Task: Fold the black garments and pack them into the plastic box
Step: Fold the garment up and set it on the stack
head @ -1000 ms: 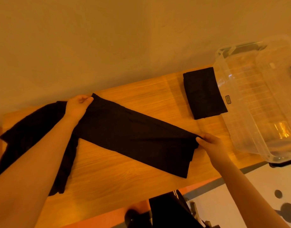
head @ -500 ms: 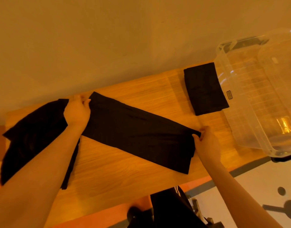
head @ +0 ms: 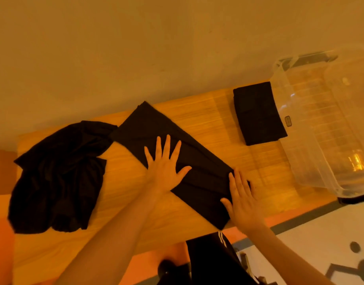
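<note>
Wooden table [head: 135, 204] set against a plain wall [head: 135, 48]. Centre: one black garment [head: 197, 173], folded into a long band lying flat and diagonal across the tabletop, far corner toward the wall, near corner at the table's front edge. Left hand [head: 165, 163] lies palm down on the middle of the band, fingers straight and spread apart. Right hand [head: 241, 199] lies flat on the band's near right end, fingers straight and close together, thumb out to the side. Left end of table: a loose, unfolded heap [head: 55, 177] of black cloth, one corner touching the band's far end. Right, toward the wall: a folded stack [head: 259, 114], squared, just beside the plastic box [head: 304, 157]. Box clear, at the table's right end; no cloth visible inside. Bottom of view: dark clothing [head: 209, 262] with white stripes; floor beyond.
</note>
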The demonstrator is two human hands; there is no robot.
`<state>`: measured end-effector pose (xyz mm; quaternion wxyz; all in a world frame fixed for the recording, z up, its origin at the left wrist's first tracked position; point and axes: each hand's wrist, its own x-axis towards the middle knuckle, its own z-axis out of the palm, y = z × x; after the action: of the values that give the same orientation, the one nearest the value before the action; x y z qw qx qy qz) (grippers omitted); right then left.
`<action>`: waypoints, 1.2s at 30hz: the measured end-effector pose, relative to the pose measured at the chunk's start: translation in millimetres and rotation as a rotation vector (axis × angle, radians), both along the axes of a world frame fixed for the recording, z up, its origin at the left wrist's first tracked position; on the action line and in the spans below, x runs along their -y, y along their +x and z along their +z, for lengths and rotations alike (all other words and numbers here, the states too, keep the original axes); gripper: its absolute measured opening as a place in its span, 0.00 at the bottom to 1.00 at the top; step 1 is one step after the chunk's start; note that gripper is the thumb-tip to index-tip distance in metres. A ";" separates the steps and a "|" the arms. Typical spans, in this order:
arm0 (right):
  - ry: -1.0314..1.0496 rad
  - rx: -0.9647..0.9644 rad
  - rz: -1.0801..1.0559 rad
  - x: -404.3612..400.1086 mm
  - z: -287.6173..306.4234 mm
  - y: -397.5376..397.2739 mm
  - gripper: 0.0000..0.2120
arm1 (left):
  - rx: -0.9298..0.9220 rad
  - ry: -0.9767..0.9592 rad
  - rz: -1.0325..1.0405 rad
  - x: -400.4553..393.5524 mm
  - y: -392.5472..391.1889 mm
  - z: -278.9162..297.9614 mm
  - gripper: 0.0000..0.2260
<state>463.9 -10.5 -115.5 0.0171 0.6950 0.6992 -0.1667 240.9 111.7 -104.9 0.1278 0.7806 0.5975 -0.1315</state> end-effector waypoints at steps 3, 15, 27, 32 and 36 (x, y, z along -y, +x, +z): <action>0.019 -0.083 -0.003 25.0 0.8 -13.1 0.33 | 0.012 -0.037 -0.189 -24.1 -10.3 6.6 0.37; 0.075 0.078 0.522 9.6 -7.6 22.6 0.27 | 0.020 0.033 -0.214 128.6 0.4 -3.4 0.27; 0.274 0.161 0.619 64.7 -12.3 2.1 0.32 | -0.005 -0.016 -0.392 183.8 5.5 1.0 0.41; 0.361 0.101 0.636 70.7 1.1 -6.4 0.22 | 0.098 0.100 -0.471 189.8 -11.5 3.1 0.27; 0.365 0.016 0.616 81.6 16.5 -17.3 0.22 | 0.077 -0.030 -0.440 199.9 -34.0 17.8 0.24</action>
<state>446.6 -92.1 -98.9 -0.0523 0.4446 0.8940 -0.0206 206.8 -88.3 -87.0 0.1305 0.8945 0.4056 -0.1353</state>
